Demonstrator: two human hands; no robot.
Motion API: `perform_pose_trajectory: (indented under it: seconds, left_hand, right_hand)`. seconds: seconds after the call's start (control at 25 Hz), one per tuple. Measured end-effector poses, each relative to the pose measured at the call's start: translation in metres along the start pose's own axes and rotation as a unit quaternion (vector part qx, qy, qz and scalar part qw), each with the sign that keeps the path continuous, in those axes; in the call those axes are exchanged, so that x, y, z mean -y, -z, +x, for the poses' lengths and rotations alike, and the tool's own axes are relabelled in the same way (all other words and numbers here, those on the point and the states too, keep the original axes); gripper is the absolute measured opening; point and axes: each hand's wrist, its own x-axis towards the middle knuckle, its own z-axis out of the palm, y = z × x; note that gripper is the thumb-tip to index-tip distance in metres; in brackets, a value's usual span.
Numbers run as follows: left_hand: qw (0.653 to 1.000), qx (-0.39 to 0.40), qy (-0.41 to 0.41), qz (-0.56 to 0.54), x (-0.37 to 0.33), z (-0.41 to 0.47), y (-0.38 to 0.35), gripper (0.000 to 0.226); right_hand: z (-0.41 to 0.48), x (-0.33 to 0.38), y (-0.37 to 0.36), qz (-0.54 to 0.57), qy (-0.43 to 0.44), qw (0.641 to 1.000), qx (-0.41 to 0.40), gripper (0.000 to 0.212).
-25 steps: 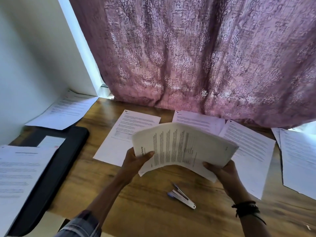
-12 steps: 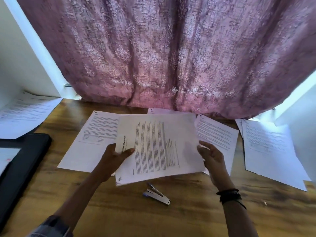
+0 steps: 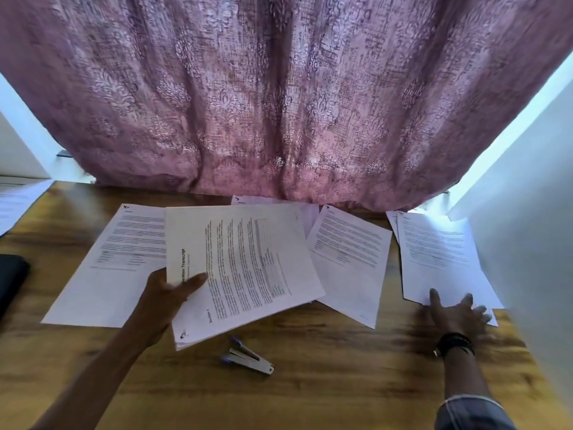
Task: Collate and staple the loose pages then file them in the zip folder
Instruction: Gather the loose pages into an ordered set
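Note:
My left hand (image 3: 169,294) grips a collated stack of printed pages (image 3: 245,274) by its left edge, thumb on top, holding it just above the wooden table (image 3: 325,392). My right hand (image 3: 455,311) lies spread with straight fingers on the near edge of the loose pages at the far right (image 3: 440,259). More loose pages lie flat: one at the left (image 3: 108,274), one right of the stack (image 3: 350,262), one partly hidden behind the stack (image 3: 310,212). A small stapler (image 3: 248,358) lies on the table below the stack. The black zip folder (image 3: 12,277) shows only at the left edge.
A mauve patterned curtain (image 3: 279,103) hangs down to the table's back edge. A white wall (image 3: 527,243) closes the right side. Another sheet (image 3: 18,203) lies at the far left. Bare wood runs along the near side of the table.
My right hand let go of the stack and moved right onto the far-right pages. My left hand now holds the stack alone. The view swung right, pushing the folder to the edge.

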Motion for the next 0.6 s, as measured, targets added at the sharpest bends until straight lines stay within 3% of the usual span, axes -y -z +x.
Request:
perform_pose_trajectory:
  seconds: [0.16, 0.24, 0.36, 0.6]
  left_hand:
    - [1.0, 0.01, 0.004, -0.008, -0.005, -0.003, -0.004, 0.027]
    - [1.0, 0.009, 0.008, -0.002, -0.006, -0.004, -0.007, 0.028]
    - [1.0, 0.006, 0.01, -0.004, -0.007, -0.006, -0.007, 0.026]
    - [0.999, 0.0, 0.013, -0.047, -0.013, -0.009, 0.0, 0.036]
  right_hand:
    - [0.002, -0.014, -0.017, -0.016, 0.024, 1.0, -0.007, 0.089]
    - [-0.006, -0.009, -0.013, 0.023, 0.031, 0.999, -0.029, 0.078]
    - [-0.01, -0.003, -0.006, 0.094, 0.051, 0.992, -0.067, 0.043]
    - [-0.034, 0.001, -0.004, 0.284, 0.09, 0.95, -0.09, 0.021]
